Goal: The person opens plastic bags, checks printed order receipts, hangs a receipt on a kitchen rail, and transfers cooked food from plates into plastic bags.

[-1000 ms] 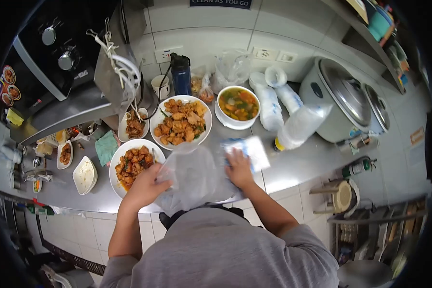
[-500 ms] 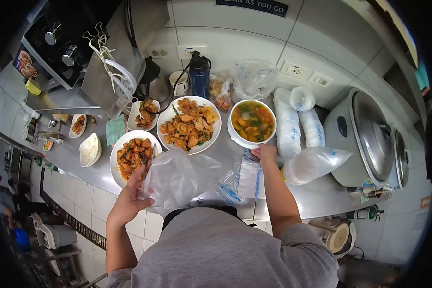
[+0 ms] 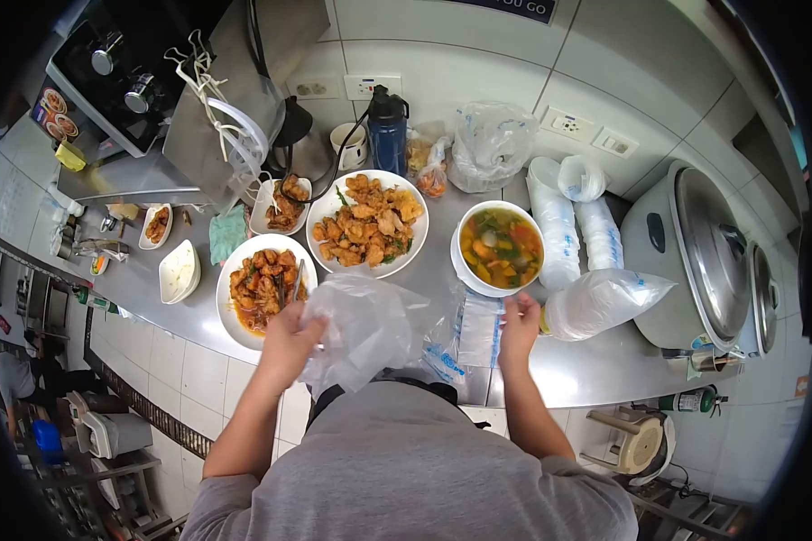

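My left hand (image 3: 290, 341) is closed on a clear plastic bag (image 3: 365, 316) that hangs loosely in front of my shirt. Just beyond that hand, a plate of saucy fried chicken (image 3: 228, 311) has a utensil resting in it. My right hand (image 3: 518, 332) is just below the white bowl of vegetable soup (image 3: 500, 248), fingers slightly apart with nothing visible in them. Beside it on the counter lies a flat stack of plastic bags (image 3: 480, 332). A larger plate of fried chicken pieces (image 3: 367, 224) stands between the saucy plate and the soup.
Stacked plastic cups (image 3: 555, 225) in sleeves and a filled-out plastic bag (image 3: 609, 302) lie right of the soup. A big rice cooker (image 3: 641, 270) stands far right. Along the wall are a blue bottle (image 3: 388, 135), a mug (image 3: 349, 146) and a crumpled bag (image 3: 492, 144). A white dish (image 3: 180, 270) sits left.
My right hand has come away from the soup bowl's rim, down toward the stack of bags. My left hand has shifted right, still with the plastic bag. The view has moved slightly.
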Demonstrator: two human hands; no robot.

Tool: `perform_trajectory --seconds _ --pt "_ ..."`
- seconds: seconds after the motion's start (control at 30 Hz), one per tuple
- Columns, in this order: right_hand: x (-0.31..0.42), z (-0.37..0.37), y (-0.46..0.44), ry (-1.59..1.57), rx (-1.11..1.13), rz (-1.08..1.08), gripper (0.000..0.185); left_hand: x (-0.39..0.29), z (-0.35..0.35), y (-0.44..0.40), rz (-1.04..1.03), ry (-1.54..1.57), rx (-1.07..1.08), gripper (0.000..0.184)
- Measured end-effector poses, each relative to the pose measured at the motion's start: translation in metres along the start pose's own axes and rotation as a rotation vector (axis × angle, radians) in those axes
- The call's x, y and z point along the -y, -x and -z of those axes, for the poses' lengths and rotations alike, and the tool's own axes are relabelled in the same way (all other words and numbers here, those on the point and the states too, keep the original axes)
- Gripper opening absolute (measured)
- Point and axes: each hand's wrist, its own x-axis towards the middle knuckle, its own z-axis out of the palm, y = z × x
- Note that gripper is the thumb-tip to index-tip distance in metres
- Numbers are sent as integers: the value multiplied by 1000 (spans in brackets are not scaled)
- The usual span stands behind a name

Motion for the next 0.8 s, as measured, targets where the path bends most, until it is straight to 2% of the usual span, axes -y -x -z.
perform_trajectory --seconds 0.07,0.13,0.17,0.23,0.27,0.3,0.33,0.37,0.4,0.43,0.47,0.5,0.53,0.6,0.67,0.7,0.77,0.8 --pt "63 -14 67 -225 309 146 42 9 -21 1 -13 -85 -27 18" --pt "100 -36 107 76 446 500 51 8 -43 2 -198 -125 63 15" --pt "90 -39 100 78 446 499 51 -2 -39 7 -197 -124 65 15" --pt "53 -42 71 469 510 598 48 -45 -24 31 186 867 450 24" --pt "43 -36 54 530 529 428 40 -67 -15 45 179 868 450 24" --pt "39 -27 38 589 547 259 34 -89 -4 60 126 908 340 26" --pt "48 -20 30 751 541 225 23 -98 6 65 71 953 229 30" --pt "59 -11 22 697 765 147 24 -77 23 58 62 965 226 30" --pt "71 -3 14 635 985 63 27 -36 48 42 -114 461 167 34" --pt "85 3 6 366 1095 17 41 -1 64 31 -274 -54 99 39" --pt "98 2 -5 87 1191 -27 56 27 67 29 -264 -223 55 41" --pt "111 -9 -27 18 1031 71 75 44 67 30 -254 -392 8 43" --pt "127 -24 -53 -50 869 162 95 18 50 48 106 -305 100 46" --pt "124 -61 -119 371 215 516 114 16 31 62 309 55 286 51" --pt "125 -115 -157 766 -50 245 112 19 17 61 389 537 374 50" --pt "121 -134 -169 757 -47 268 112 17 12 61 368 545 366 50" --pt "111 -175 -198 1006 -198 344 88 14 2 60 430 679 328 50" --pt "91 -185 -248 1109 -78 445 77 16 1 61 406 695 313 50"
